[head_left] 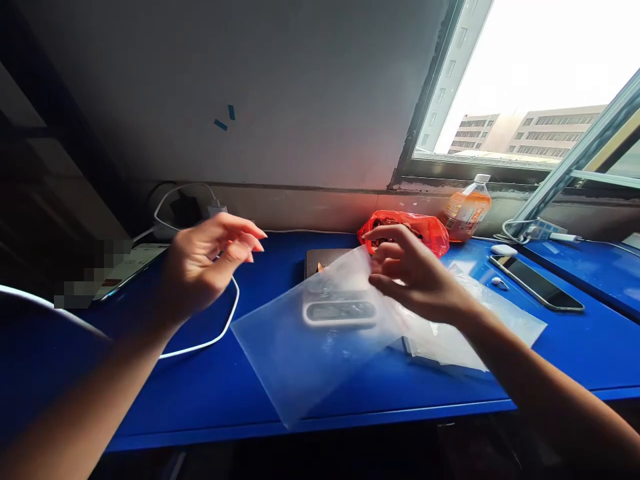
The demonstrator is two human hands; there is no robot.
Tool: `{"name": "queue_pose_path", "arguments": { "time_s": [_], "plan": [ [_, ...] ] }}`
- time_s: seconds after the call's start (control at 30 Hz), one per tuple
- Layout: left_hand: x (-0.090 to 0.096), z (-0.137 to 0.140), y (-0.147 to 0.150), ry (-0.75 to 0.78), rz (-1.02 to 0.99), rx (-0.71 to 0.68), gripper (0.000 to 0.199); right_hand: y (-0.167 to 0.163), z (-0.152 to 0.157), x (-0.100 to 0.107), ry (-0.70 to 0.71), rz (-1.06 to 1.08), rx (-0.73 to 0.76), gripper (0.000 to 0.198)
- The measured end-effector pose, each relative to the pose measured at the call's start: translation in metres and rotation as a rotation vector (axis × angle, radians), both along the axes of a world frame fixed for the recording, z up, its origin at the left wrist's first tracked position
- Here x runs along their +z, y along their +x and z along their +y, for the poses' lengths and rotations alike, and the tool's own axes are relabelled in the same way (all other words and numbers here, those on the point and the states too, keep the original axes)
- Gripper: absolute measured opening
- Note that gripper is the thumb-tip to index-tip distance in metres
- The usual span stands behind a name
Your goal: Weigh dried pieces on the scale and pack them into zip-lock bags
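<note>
My right hand (413, 273) grips a clear, frosted plastic bag (295, 363) at its upper right edge. The bag hangs slantwise over the front of a small digital scale (327, 259), whose display shows blurred through the film. A small orange-brown piece (320, 267) lies on the scale's dark top, partly hidden. To the left, my left hand (210, 260) is raised above the table, apart from the bag. Its fingers are bent with gaps between the tips, and nothing shows in them. Beneath my right hand and forearm lies a stack of clear plastic bags (450, 340).
Behind the scale sits a red plastic bag (435, 233) with dark contents, beside an orange drink bottle (467, 210). A phone (537, 283), an earbud (499, 283) and a white case (503, 250) lie right. A white cable (200, 347) loops across the blue table (175, 400).
</note>
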State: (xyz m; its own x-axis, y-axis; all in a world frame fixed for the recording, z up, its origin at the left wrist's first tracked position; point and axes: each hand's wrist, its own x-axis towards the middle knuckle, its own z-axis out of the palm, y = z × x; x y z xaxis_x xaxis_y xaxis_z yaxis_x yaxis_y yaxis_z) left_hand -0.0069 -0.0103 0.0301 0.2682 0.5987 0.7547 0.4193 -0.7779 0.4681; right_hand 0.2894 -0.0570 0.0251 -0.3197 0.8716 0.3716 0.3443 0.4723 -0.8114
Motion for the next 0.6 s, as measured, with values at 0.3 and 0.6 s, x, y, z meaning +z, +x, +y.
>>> {"name": "queue_pose_path", "arguments": {
  "time_s": [0.3,0.6],
  "plan": [
    [-0.009,-0.012,0.015,0.319,0.520,0.060,0.011,-0.081,0.009,-0.032,0.003,0.021,-0.228,0.039],
    [-0.033,-0.028,0.043,0.130,0.492,-0.149,0.021,-0.096,0.007,-0.043,-0.234,0.497,-0.012,0.029]
  ]
}}
